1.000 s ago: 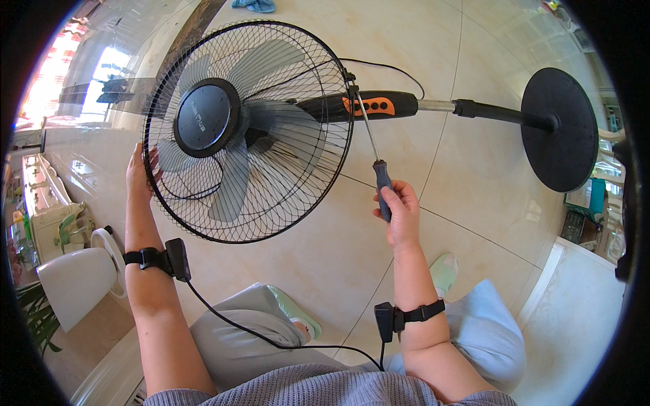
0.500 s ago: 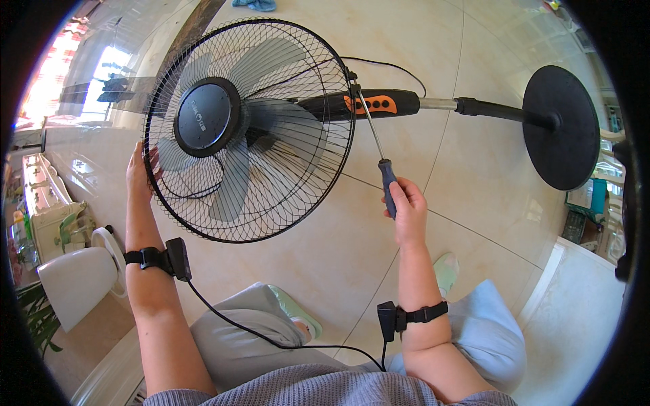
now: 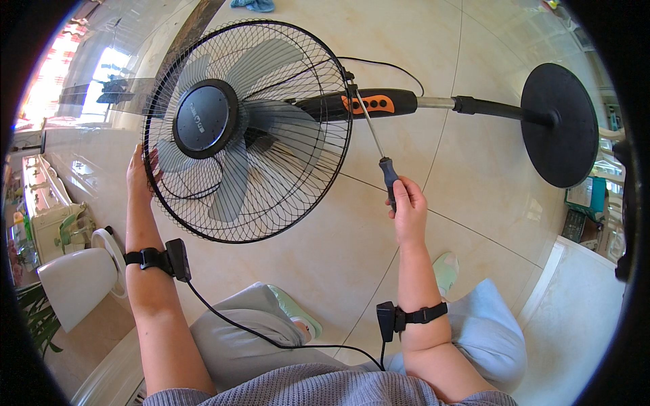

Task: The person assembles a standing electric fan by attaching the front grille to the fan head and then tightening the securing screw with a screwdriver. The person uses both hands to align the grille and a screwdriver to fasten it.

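A floor fan with a black wire guard (image 3: 250, 241) lies tilted over the floor, its grey blades (image 3: 231, 179) behind the wires and a dark round cap (image 3: 204, 119) in the middle. My left hand (image 3: 139, 173) grips the guard's left edge, with the fingertips partly hidden by the wires. In my right hand (image 3: 410, 206) is a screwdriver (image 3: 388, 174) with a grey-blue handle. Its long shaft points up to a small black clip (image 3: 351, 80) on the guard's right rim; whether the tip sits in a screw is too small to tell.
The fan's control box (image 3: 376, 103) with an orange panel, its pole (image 3: 437, 103) and round black base (image 3: 560, 125) stretch to the right. A black cord (image 3: 389, 63) curls behind. At left stands a white chair (image 3: 78, 281); a blue cloth (image 3: 252, 5) lies at the far edge.
The screwdriver handle has shifted slightly in my right hand, with the fingers a little lower on it. My left hand stays on the guard.
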### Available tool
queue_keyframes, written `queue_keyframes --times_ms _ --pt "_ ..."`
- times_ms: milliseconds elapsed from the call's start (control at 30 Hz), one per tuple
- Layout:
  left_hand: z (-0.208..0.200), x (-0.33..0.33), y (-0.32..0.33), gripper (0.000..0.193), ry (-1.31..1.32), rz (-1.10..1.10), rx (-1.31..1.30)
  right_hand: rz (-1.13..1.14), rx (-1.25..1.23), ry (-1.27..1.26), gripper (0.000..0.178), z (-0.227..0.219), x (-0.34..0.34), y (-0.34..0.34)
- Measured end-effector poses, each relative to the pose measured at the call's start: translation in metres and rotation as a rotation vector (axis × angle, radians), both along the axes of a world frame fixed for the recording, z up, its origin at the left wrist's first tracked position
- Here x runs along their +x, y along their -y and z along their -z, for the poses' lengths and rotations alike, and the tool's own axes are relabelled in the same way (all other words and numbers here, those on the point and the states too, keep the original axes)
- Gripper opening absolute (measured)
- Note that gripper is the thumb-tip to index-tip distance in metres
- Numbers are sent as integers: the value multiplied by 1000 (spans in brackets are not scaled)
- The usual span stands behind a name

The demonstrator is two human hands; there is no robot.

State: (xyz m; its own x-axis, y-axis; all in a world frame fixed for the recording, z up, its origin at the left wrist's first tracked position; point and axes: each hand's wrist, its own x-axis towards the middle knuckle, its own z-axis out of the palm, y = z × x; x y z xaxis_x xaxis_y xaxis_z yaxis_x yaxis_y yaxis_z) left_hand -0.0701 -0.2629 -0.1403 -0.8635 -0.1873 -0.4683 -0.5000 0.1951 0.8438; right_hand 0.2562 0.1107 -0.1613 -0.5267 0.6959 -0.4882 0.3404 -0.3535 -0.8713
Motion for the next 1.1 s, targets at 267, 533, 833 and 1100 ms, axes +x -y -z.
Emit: queue_keyframes --times_ms 267,533,833,1100 --pt "2 -1 1 39 1 -1 -11 -52 -74 -88 15 -5 -2 1" --pt "3 -2 3 39 0 -11 -18 -84 -362 -136 18 -5 1 0" --pt "3 -2 2 41 6 -16 -45 -19 -270 21 26 -10 -4 4" --pt "2 -1 1 41 12 -31 -55 -94 -46 15 27 -5 -4 10"
